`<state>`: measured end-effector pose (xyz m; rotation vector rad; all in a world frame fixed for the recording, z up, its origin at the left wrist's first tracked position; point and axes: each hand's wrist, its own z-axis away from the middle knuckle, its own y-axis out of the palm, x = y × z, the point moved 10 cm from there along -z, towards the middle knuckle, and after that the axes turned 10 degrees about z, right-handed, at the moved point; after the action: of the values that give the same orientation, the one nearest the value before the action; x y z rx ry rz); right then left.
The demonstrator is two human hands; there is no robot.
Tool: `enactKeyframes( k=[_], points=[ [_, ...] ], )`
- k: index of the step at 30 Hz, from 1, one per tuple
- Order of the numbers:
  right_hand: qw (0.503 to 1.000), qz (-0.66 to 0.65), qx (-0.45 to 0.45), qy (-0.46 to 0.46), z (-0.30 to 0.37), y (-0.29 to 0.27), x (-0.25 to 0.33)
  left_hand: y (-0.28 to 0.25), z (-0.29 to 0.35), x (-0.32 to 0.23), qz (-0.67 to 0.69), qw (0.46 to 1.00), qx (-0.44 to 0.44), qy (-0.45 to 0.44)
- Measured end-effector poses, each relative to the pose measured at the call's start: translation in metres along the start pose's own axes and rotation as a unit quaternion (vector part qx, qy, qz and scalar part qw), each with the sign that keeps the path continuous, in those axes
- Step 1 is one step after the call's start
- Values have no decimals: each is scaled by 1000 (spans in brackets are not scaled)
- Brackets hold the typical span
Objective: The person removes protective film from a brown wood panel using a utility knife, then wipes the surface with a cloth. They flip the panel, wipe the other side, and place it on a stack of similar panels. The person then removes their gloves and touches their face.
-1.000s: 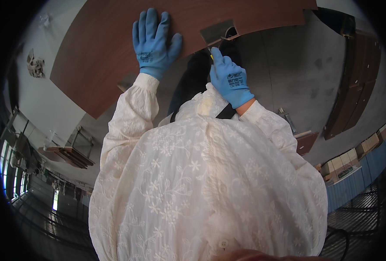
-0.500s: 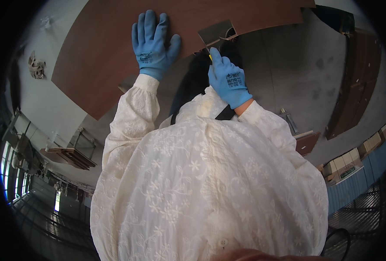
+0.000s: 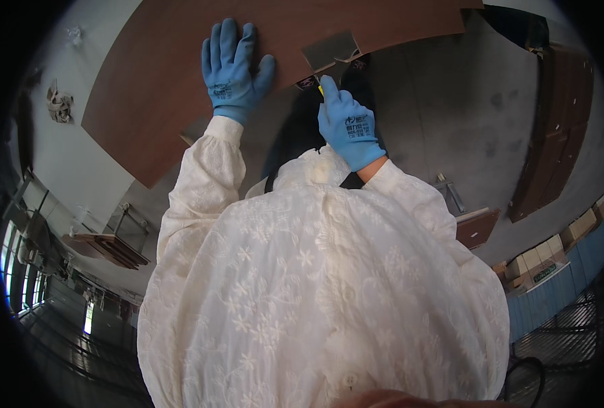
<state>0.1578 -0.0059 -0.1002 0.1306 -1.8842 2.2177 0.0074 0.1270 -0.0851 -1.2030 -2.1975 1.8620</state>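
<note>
A large reddish-brown sheet (image 3: 159,75) lies across the pale work surface. My left hand (image 3: 232,71), in a blue glove, rests flat on it with the fingers stretched out. A roughly rectangular notch (image 3: 330,50) is cut into the sheet's near edge, with thin pale strips (image 3: 348,58) along its open side. Just below the notch's left corner, my right hand (image 3: 348,126), also blue-gloved, is closed around what looks like a yellow utility knife (image 3: 321,90). The fingers hide most of the knife; whether its tip touches the sheet I cannot tell.
My legs and shoes stand beneath the sheet's near edge. Brown panels (image 3: 553,136) are stacked at the right, and more boards (image 3: 108,248) lie at lower left. A crumpled beige cloth (image 3: 59,105) lies on the pale surface (image 3: 57,153). Cardboard boxes (image 3: 536,258) line the lower right.
The view has shifted slightly, so the sheet and both hands appear a little further left. The pale strip at the notch looks bent differently. Both hands keep their poses.
</note>
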Motion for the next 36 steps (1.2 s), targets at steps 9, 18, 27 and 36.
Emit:
enactKeyframes(
  k=[9,18,27,36],
  points=[
    [998,57,8,8,2,3,10,3,3,4,2,1000,6,-4],
    [999,-13,23,-37,-4,5,0,3,2,3,-8,1000,2,-3],
    [999,-12,50,-2,2,-1,1,1,1,3,0,1000,12,-10],
    [998,44,23,-28,0,15,3,5,3,8,-8,1000,18,-20]
  ],
)
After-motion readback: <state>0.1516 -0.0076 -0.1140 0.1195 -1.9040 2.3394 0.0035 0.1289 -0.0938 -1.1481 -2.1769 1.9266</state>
